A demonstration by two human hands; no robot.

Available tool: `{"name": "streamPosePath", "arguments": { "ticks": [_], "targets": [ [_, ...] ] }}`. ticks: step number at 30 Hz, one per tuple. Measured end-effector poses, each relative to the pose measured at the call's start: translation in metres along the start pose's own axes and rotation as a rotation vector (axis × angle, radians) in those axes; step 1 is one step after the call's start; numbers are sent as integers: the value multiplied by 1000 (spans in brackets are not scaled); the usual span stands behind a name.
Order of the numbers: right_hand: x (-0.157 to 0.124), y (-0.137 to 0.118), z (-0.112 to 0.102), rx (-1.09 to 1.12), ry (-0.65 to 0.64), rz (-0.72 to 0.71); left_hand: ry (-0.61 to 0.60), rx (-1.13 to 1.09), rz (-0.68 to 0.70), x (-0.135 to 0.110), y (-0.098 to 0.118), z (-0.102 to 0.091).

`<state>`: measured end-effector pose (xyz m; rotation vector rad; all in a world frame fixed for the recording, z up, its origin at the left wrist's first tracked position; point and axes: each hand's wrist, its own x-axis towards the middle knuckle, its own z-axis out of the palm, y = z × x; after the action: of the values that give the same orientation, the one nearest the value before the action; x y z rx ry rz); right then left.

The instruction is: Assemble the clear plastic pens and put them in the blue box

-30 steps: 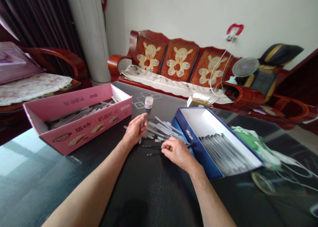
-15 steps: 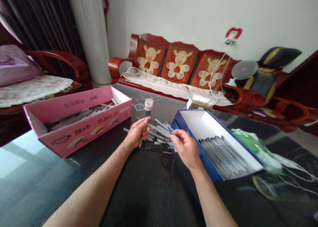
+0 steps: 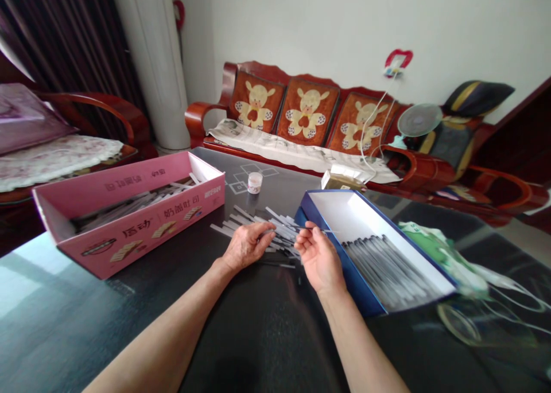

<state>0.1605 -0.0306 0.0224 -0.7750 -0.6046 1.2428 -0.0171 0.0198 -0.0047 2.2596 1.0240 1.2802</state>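
My right hand [image 3: 317,258] pinches a thin pen-like stick [image 3: 328,230] between thumb and forefinger, palm partly turned up. The stick lies roughly level beside the near left edge of the blue box [image 3: 365,292]. Over the left part of a loose pile of pale, slender tubes [image 3: 282,228] is my left hand [image 3: 247,246]. Its thumb and forefinger are apart, with nothing visible between them; whether it touches the pile I cannot tell. Inside the blue box, several clear pens [image 3: 387,267] with dark ends lie side by side.
A pink carton [image 3: 150,224] holding more slender sticks stands on the left of the dark table [image 3: 258,341]. A small round jar [image 3: 255,182] sits behind the pile. Right of the blue box are a green-and-white bag [image 3: 443,255] and white cables [image 3: 516,298].
My left hand has lowered from a raised pinch and opened above the pile. My right hand has turned palm upward, and the stick in it now points right, toward the blue box.
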Motion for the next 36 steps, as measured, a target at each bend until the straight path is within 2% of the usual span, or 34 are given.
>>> {"name": "streamPosePath", "arguments": {
  "ticks": [7,15,19,22,24,29,32,34,36],
  "targets": [
    [3,7,-6,-154,7,-42,11,-111,-28,0,3,0],
    [-1,14,-6,-238,-39,-15,-86,-36,58,-2,7,3],
    [-6,19,-4,-439,-154,-48,-129,-53,85,-2,11,3],
    [-8,19,-2,-636,-195,-92,-105,-84,64,-1,13,3],
    [-7,15,-2,-648,-162,-102,-93,-72,23,-1,13,2],
    [2,3,-4,-343,15,-133,-154,61,-15,-1,13,1],
    [4,4,-4,-240,111,-102,-147,20,2,-2,13,3],
    [4,8,-3,-239,144,-79,-138,-14,29,-3,14,4],
    [3,9,-3,-376,130,-85,-144,-9,60,-4,14,6]
  ]
}}
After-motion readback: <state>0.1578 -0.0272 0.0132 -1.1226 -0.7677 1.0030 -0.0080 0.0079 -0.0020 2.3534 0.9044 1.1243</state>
